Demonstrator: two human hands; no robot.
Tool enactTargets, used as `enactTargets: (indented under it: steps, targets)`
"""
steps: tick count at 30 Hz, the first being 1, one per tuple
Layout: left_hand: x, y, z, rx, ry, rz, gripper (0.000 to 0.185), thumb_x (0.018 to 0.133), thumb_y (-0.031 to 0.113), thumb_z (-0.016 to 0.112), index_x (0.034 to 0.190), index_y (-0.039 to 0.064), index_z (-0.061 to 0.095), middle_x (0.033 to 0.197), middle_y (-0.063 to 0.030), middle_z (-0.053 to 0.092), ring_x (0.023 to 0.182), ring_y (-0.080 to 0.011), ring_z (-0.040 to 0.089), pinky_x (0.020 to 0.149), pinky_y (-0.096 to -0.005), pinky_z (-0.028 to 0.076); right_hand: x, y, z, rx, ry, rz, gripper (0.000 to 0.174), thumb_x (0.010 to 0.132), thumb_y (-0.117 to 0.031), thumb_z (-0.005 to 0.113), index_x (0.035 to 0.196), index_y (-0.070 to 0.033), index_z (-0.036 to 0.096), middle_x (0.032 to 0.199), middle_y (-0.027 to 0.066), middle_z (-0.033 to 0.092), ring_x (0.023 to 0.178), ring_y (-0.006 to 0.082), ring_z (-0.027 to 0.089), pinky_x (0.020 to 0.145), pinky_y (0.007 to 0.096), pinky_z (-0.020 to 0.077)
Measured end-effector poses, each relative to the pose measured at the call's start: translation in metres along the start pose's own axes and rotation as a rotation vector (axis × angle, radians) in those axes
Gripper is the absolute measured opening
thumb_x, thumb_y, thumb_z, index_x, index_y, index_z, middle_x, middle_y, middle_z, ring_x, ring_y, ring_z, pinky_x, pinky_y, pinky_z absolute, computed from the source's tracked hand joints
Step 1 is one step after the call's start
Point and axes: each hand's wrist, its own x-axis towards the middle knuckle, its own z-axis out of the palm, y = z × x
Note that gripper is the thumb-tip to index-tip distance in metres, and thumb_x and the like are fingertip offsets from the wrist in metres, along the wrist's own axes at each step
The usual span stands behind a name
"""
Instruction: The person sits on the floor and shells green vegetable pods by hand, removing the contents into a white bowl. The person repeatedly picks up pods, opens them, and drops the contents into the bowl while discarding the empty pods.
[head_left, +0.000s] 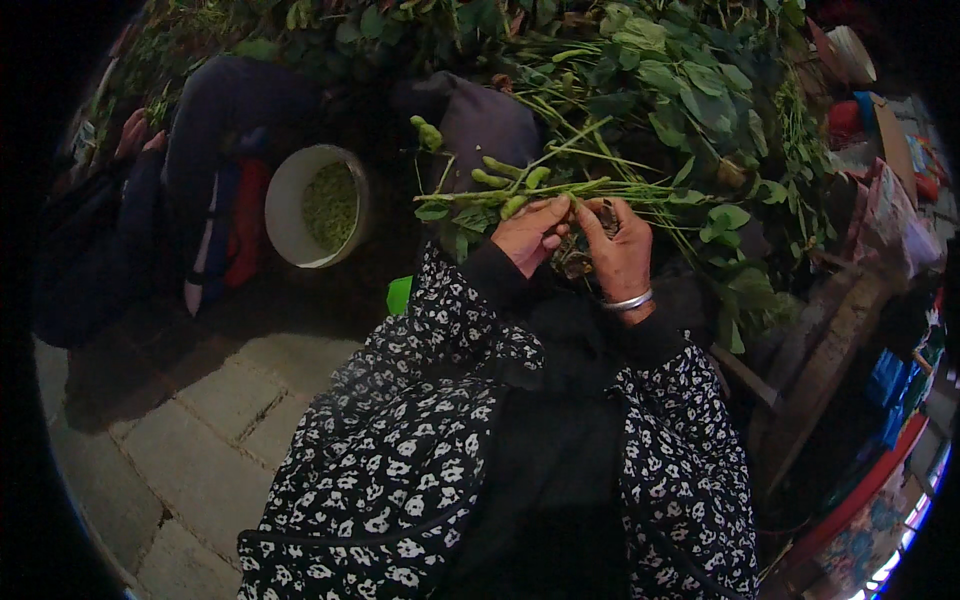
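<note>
My left hand (531, 231) and my right hand (624, 244) meet in front of my lap, thumbs and fingertips pinched together on a small green bean pod (574, 201). Most of that pod is hidden by the fingers. A cut soybean stalk (465, 196) lies crosswise just beyond my knuckles. It bears leaves and plump green pods (491, 178), one of them touching the left fingers. Around the right wrist is a silver bangle (628, 302). To the left stands a white bucket (281, 206) with shelled green beans (330, 206) inside.
Leafy bean plants (675, 90) are heaped ahead and to the right. Another person's dark-clothed leg (217, 112) and hands (142, 135) are at the left. Wooden boards (825, 360) and a pink plastic bag (885, 217) lie right. Paving slabs (195, 450) show lower left.
</note>
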Motion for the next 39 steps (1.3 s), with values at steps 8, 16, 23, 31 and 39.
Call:
enactTargets:
  steps: [8, 16, 23, 31, 39]
  targets:
    - [0.004, -0.011, 0.004, -0.001, 0.131, 0.116, 0.023, 0.09, 0.027, 0.057, 0.097, 0.005, 0.059, 0.079, 0.0034, 0.054, 0.067, -0.0034, 0.046, 0.05, -0.0155, 0.035, -0.014, 0.005, -0.004, -0.053, -0.122, 0.013, 0.015, 0.087, -0.011, 0.056, 0.092, 0.004, 0.058, 0.074, 0.0083, 0.06, 0.065, 0.0129, 0.054, 0.06, 0.0263, 0.0442]
    - [0.005, -0.016, 0.011, 0.248, 0.298, 0.261, 0.022, 0.088, 0.026, 0.06, 0.092, 0.004, 0.059, 0.072, 0.0025, 0.054, 0.061, -0.0053, 0.048, 0.053, -0.0183, 0.04, -0.017, 0.006, -0.013, -0.215, -0.2, -0.084, 0.023, 0.086, -0.009, 0.055, 0.105, 0.005, 0.058, 0.076, 0.0109, 0.061, 0.061, 0.0144, 0.057, 0.058, 0.0256, 0.045]
    - [0.0, -0.002, 0.005, 0.239, 0.124, 0.097, 0.024, 0.09, 0.034, 0.055, 0.087, 0.01, 0.058, 0.073, 0.0039, 0.051, 0.063, -0.0039, 0.043, 0.057, -0.0179, 0.035, -0.007, 0.006, -0.017, 0.417, -0.321, 0.477, 0.024, 0.086, -0.01, 0.055, 0.102, 0.007, 0.058, 0.072, 0.0059, 0.062, 0.057, 0.0083, 0.056, 0.046, 0.0207, 0.0431]
    - [-0.008, 0.008, 0.011, 0.436, 0.124, 0.147, 0.029, 0.085, 0.035, 0.062, 0.089, 0.006, 0.058, 0.075, 0.002, 0.055, 0.062, -0.0041, 0.045, 0.052, -0.0194, 0.033, -0.008, -0.002, -0.012, 0.058, -0.302, 0.22, 0.019, 0.087, -0.009, 0.052, 0.096, 0.005, 0.061, 0.068, 0.0038, 0.06, 0.055, 0.009, 0.054, 0.05, 0.0222, 0.0438]
    - [-0.009, 0.0, 0.0, 0.242, 0.079, 0.176, 0.026, 0.085, 0.028, 0.062, 0.098, 0.005, 0.058, 0.088, -0.0006, 0.06, 0.069, -0.0065, 0.055, 0.058, -0.0186, 0.041, -0.003, -0.001, -0.018, 0.358, -0.293, 0.504, 0.018, 0.086, -0.01, 0.054, 0.095, 0.004, 0.061, 0.068, 0.0038, 0.06, 0.054, 0.0087, 0.054, 0.05, 0.0223, 0.0444]
